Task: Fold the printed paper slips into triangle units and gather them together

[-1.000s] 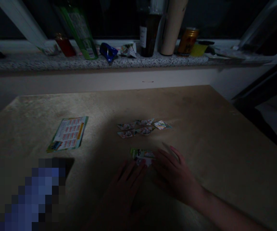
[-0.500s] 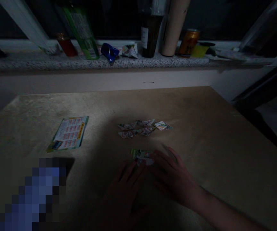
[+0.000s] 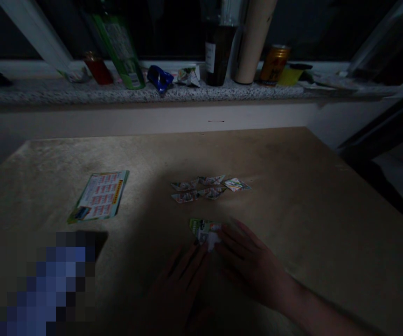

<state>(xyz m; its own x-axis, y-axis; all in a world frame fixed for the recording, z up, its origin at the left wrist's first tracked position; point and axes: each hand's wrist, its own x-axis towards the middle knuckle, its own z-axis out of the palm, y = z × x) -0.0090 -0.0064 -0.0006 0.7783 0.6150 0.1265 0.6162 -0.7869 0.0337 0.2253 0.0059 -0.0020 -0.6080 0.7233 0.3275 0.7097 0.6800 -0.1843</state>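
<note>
A small folded paper (image 3: 206, 233), printed green and white, lies on the table (image 3: 285, 196) between my hands. My left hand (image 3: 184, 275) is dim and in shadow; its fingers are stretched out and apart, and their tips touch the paper's near edge. From the right, my right hand (image 3: 248, 256) lays its extended fingers over the paper's right part and hides it. Beyond the paper sit several folded paper pieces (image 3: 211, 192) in two short rows, with a diamond-shaped folded piece (image 3: 237, 185) at their right end.
Printed sheets (image 3: 100, 196) lie in a stack on the left. A blurred blue shape (image 3: 54, 280) fills the lower left. On the windowsill (image 3: 187, 95) stand a green bottle (image 3: 121, 51), a dark bottle (image 3: 218, 58), a cardboard tube (image 3: 253, 42) and an orange can (image 3: 274, 65).
The paper's near part now shows a white pointed flap toward me. My right hand has dropped slightly and its fingers are closer together. The left hand has shifted a little down.
</note>
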